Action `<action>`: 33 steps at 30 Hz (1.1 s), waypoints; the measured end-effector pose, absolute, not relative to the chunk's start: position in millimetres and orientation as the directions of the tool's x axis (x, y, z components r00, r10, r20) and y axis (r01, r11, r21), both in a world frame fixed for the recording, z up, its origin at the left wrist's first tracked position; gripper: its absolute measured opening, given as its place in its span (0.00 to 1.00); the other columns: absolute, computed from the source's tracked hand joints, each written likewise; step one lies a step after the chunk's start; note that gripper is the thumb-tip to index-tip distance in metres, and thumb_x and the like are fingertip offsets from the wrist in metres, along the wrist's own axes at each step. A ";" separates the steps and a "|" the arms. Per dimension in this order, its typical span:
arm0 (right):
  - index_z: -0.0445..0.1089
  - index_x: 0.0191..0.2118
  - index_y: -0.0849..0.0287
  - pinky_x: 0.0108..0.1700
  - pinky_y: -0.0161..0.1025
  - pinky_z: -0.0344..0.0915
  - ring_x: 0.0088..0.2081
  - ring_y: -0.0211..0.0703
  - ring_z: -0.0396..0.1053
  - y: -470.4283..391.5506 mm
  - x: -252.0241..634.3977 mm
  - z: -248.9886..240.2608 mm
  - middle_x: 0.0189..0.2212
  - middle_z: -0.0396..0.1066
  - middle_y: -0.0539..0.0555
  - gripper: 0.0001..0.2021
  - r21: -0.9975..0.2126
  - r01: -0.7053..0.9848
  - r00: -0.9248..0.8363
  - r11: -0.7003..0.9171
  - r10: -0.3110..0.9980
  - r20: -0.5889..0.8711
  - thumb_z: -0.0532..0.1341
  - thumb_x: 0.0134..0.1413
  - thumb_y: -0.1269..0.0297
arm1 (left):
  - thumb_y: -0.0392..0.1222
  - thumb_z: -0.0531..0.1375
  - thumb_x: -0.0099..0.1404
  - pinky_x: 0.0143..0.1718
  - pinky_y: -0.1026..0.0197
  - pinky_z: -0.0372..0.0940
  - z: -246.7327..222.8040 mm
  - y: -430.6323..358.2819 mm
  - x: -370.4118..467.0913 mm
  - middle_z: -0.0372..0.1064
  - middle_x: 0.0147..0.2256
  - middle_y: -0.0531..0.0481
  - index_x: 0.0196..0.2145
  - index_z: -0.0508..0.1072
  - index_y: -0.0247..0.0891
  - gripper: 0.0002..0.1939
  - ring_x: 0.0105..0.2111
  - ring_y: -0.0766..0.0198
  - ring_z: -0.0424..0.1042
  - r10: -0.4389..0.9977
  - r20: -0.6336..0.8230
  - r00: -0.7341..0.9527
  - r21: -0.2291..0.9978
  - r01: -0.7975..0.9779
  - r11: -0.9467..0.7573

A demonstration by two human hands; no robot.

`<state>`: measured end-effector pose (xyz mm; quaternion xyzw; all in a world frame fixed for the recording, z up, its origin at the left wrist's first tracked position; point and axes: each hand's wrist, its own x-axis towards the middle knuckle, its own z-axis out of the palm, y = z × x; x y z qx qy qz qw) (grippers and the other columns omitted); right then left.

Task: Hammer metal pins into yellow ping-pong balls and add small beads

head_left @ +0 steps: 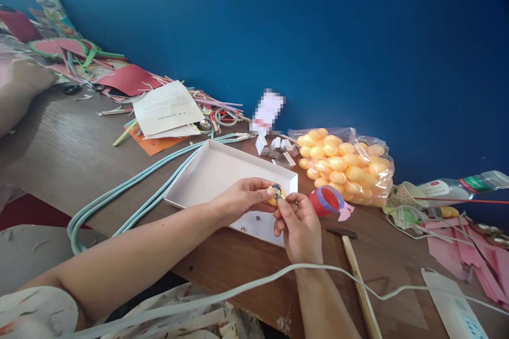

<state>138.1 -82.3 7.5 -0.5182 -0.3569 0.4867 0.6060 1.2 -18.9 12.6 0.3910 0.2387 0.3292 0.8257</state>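
Over the white box lid (191,183), my left hand (242,198) pinches a small round yellow piece (272,201) between thumb and fingers. A shiny silver metal part (278,191) sits against it, and the fingertips of my right hand (299,220) close on that part. How the two parts join is too small to make out. Beneath my hands, two small metal balls (257,217) lie in the shallow lid. Just right of my right hand is a red roll with a blue rim (328,200).
A clear bag of orange-yellow balls (345,167) lies by the wall. Looped pale-blue cords (131,190) run left of the lid. A hammer (358,275) and a white cable (254,290) are close to my right arm. Another person's hand (29,77) rests at far left, near scissors (85,85).
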 end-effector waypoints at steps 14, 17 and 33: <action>0.60 0.38 0.56 0.17 0.29 0.59 0.15 0.30 0.60 -85.8 136.9 7.8 0.20 0.68 0.44 0.12 -0.961 -0.263 0.237 0.085 0.971 0.021 0.61 0.55 0.55 | 0.43 0.61 0.61 0.42 0.60 0.66 13.1 -17.4 -0.7 0.72 0.37 0.42 0.42 0.73 0.29 0.15 0.32 0.66 0.72 0.692 -0.127 0.710 0.757 -0.382 0.531; 0.62 0.35 0.56 0.15 0.27 0.55 0.14 0.28 0.56 -85.1 138.8 7.1 0.19 0.65 0.43 0.12 -0.969 -0.232 0.289 0.084 0.957 0.013 0.60 0.56 0.54 | 0.42 0.60 0.63 0.41 0.63 0.67 10.5 -15.6 -1.1 0.73 0.36 0.41 0.40 0.74 0.28 0.13 0.32 0.66 0.73 0.669 -0.193 0.718 0.710 -0.369 0.600; 0.68 0.42 0.58 0.16 0.26 0.46 0.15 0.26 0.50 -83.6 136.5 6.9 0.17 0.59 0.42 0.17 -0.976 -0.217 0.271 -0.009 0.960 -0.069 0.63 0.51 0.52 | 0.49 0.57 0.65 0.34 0.66 0.67 14.4 -14.2 -1.1 0.71 0.31 0.44 0.39 0.75 0.28 0.19 0.29 0.68 0.70 0.619 -0.235 0.749 0.695 -0.316 0.646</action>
